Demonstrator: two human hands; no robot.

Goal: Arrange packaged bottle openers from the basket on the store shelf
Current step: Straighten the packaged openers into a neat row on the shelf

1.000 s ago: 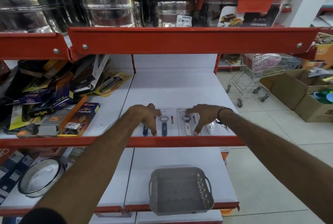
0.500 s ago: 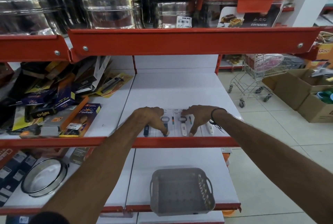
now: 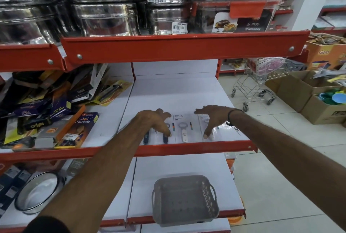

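Observation:
Several packaged bottle openers lie in a row at the front of the white middle shelf. A white-handled opener on its card shows between my hands. My left hand rests spread over the dark-handled openers on the left, fingertips touching them. My right hand is spread over the right-hand white opener pack, one fingertip pressing its lower end. Neither hand grips anything. The grey plastic basket sits on the shelf below and looks empty.
Boxed knives and cutlery packs crowd the shelf's left half. Steel tins and container boxes fill the upper shelf behind its red lip. A round sieve lies lower left. A shopping trolley and cardboard boxes stand on the floor, right.
Both hands have spread apart along the row: the left slid left over the dark openers, the right slid right, uncovering the middle white opener.

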